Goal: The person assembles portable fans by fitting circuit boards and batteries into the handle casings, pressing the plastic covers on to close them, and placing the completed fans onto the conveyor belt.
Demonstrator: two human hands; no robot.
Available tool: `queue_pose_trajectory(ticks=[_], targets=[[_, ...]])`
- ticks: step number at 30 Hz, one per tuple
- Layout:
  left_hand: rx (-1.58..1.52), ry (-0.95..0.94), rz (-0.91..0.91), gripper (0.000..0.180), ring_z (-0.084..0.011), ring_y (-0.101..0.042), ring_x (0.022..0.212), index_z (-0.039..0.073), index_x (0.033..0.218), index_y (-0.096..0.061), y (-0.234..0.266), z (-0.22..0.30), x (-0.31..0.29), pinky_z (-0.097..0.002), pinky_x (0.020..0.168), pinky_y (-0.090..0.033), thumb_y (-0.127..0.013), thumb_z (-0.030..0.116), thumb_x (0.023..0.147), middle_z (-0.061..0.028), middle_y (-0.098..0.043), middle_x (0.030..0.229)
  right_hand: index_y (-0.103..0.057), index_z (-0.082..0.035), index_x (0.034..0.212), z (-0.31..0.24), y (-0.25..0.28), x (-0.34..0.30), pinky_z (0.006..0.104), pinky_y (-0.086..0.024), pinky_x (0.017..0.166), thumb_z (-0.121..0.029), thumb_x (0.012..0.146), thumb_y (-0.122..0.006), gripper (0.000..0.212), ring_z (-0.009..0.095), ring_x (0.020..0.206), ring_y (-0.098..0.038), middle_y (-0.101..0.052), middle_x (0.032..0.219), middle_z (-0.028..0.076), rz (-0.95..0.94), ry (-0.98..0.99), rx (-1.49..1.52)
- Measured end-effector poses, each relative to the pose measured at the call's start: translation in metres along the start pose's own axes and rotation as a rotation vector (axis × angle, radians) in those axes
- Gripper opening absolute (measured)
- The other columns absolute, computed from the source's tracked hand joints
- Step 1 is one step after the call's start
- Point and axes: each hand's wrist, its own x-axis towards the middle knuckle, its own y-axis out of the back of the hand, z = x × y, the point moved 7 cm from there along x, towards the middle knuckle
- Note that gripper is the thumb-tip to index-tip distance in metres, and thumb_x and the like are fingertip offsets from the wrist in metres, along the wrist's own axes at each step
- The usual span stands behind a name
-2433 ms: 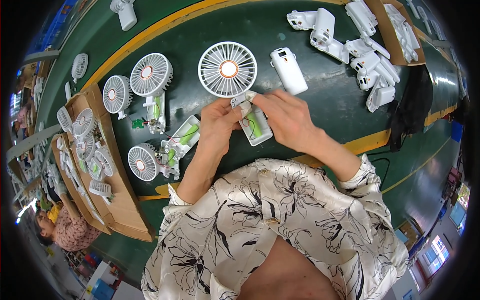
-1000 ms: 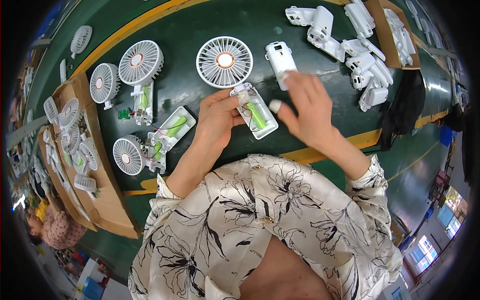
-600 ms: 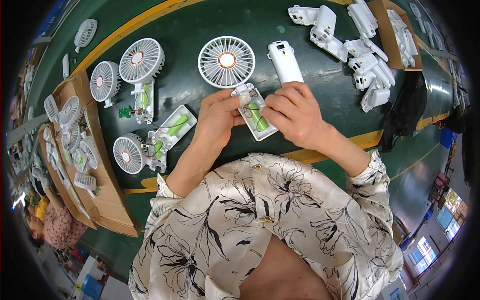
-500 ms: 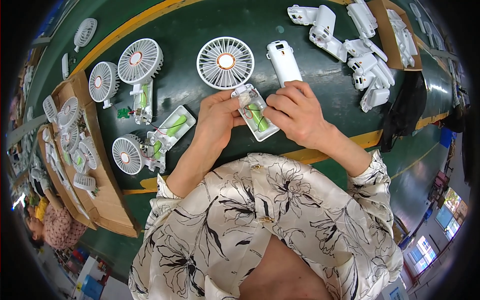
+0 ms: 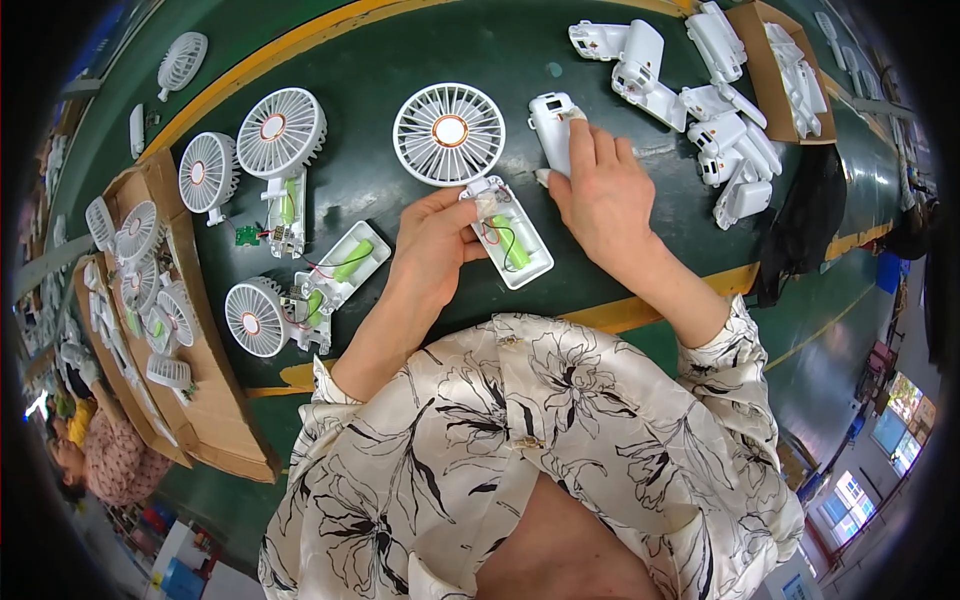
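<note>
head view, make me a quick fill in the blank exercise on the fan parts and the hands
1. The cylinder inside the open casing held by the left hand is coloured ____.
2. The right hand is at a white cover lying to the ____ of the round fan head.
3. The ring around the middle of that fan head is coloured ____.
4. The cardboard box with several fans in it is on the person's ____ side.

Missing words: green; right; orange; left
</note>
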Motion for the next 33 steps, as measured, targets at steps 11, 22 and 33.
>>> queue_pose_trajectory(ticks=[11,22,33], targets=[[-0.130,0.014,0.019,0.038,-0.0190,-0.060,0.079,-0.001,0.102,-0.052,-0.004,0.007,-0.006,-0.0358,0.070,-0.050,-0.042,0.032,0.086,-0.0102,-0.059,0.089,-0.047,0.005,0.107,-0.005,0.038,-0.008,0.0364,-0.046,0.055,-0.015,0.058,-0.063,0.055,0.030,0.073,-0.052,-0.049,0.082,0.015,0.005,-0.074,0.344],[-0.164,0.035,0.033,0.062,-0.0164,-0.057,0.083,0.000,0.107,-0.051,-0.002,0.002,-0.005,-0.0299,0.073,-0.046,-0.030,0.055,0.086,-0.0078,-0.060,0.094,-0.047,0.007,0.101,-0.080,0.040,-0.032,0.0326,-0.045,0.051,-0.012,0.051,-0.062,0.055,0.024,0.065,-0.049,-0.045,0.079,0.012,-0.066,0.299,0.295],[-0.162,0.019,-0.058,0.068,-0.0212,-0.057,0.088,-0.002,0.111,-0.047,-0.008,0.007,-0.006,-0.0384,0.078,-0.046,-0.028,0.059,0.084,-0.0118,-0.055,0.102,-0.046,0.011,0.100,-0.062,0.023,-0.021,0.0335,-0.046,0.045,-0.011,0.054,-0.059,0.053,0.026,0.064,-0.052,-0.048,0.078,0.015,-0.096,0.221,0.330]])
